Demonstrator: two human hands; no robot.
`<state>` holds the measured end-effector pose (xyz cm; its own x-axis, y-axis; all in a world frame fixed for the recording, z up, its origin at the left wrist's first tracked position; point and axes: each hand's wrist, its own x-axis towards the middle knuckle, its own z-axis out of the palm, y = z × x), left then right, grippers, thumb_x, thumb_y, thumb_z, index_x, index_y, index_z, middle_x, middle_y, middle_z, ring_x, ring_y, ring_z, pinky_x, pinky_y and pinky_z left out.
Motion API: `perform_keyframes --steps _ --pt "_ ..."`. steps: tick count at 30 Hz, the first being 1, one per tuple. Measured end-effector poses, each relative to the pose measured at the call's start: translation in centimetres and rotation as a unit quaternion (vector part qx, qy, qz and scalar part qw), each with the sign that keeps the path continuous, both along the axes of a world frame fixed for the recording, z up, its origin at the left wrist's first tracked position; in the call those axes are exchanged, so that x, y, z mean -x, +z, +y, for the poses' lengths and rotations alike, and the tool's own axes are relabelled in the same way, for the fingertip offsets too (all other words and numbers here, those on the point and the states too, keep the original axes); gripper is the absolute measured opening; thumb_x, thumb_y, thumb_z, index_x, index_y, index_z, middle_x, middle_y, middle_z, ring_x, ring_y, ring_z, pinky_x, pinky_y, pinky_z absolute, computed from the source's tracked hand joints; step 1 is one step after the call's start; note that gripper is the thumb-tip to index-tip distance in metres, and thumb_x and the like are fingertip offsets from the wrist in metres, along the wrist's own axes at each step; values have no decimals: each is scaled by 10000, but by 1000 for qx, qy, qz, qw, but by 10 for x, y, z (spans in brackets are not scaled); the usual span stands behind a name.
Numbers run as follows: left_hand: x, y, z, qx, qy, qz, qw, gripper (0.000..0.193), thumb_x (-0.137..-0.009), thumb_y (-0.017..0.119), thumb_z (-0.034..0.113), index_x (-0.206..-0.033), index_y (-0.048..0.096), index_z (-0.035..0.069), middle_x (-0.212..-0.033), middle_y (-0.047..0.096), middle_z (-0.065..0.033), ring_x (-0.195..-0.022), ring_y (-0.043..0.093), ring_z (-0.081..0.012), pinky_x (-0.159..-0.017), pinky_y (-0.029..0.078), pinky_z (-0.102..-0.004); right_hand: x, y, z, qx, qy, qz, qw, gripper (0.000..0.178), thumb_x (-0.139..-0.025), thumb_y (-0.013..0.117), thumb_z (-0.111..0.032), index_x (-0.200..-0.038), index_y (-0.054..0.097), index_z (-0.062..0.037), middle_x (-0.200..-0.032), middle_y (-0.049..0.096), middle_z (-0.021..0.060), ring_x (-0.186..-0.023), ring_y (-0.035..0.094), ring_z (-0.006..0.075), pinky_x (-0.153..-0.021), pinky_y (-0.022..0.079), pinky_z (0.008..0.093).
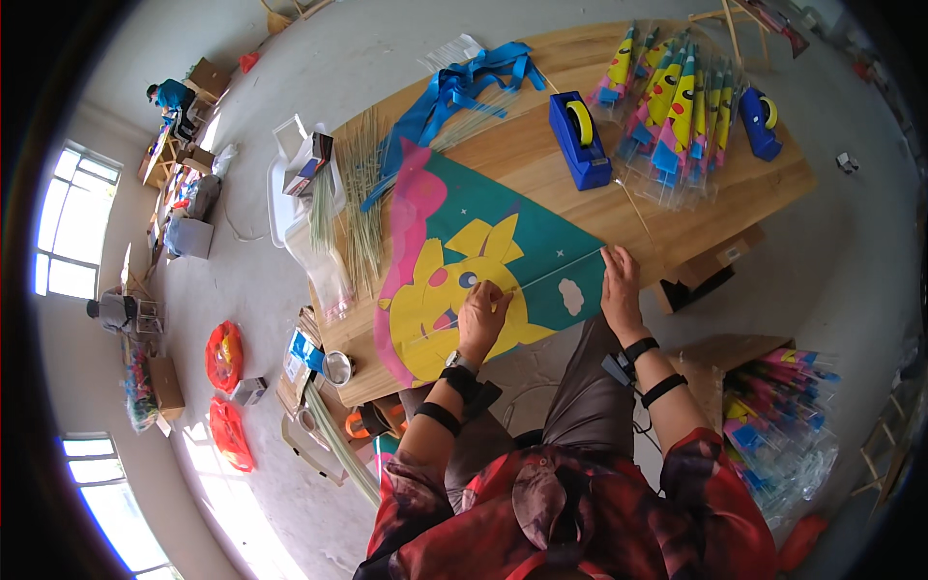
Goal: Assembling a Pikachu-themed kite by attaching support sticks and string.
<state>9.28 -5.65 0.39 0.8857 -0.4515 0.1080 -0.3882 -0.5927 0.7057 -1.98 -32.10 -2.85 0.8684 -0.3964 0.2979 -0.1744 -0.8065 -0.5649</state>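
Note:
A triangular kite (551, 242) lies over the table's near edge, teal at its right, with a yellow cartoon figure and a scalloped pink border. A thin pale stick (568, 265) runs along its middle. My left hand (481, 321) is closed in a pinch over the yellow figure, on the line of the stick; its fingertips partly hide what they hold. At the kite's right-hand tip, my right hand (622, 290) grips the corner between thumb and fingers.
Blue ribbons (454, 97), thin sticks (362, 184), two blue tape dispensers (580, 145) and bagged folded kites (677, 116) lie on the wooden table (715, 227). A metal cup (337, 368) stands near its left edge. More bagged kites (778, 425) fill a box at lower right.

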Motion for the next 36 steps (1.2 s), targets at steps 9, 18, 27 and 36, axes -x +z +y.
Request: perform_keyframes --steps 9,18,27,36 --pt "-1 6 -2 40 0 -3 999 162 -876 767 102 -909 643 3 -828 662 -131 -783 670 -276 -711 522 -374 1 0 2 50 -1 19 999 563 -945 576 41 -1488 467 -63 -1476 398 213 -1345 425 422 -1141 386 509" --pt "-4 5 -5 34 -23 24 999 90 -913 702 82 -987 692 31 -955 688 -145 -864 705 -319 -739 543 -397 1 -3 1 52 4 5 999 615 -928 581 61 -1511 439 -73 -1474 400 205 -1349 422 415 -1135 388 506" --pt "-4 -2 -6 -29 -37 -98 994 54 -895 697 98 -939 685 68 -966 642 -118 -1008 592 -353 -842 487 -447 0 -4 3 50 1 14 999 617 -913 586 77 -1500 458 -68 -1469 410 196 -1348 421 411 -1132 397 500" --pt "33 -4 7 -78 19 -124 989 344 -908 690 88 -1248 646 68 -1315 608 -154 -1246 541 -361 -1054 417 -492 0 1 5 49 0 22 999 590 -911 585 77 -1478 486 -52 -1469 416 191 -1343 426 412 -1134 397 498"
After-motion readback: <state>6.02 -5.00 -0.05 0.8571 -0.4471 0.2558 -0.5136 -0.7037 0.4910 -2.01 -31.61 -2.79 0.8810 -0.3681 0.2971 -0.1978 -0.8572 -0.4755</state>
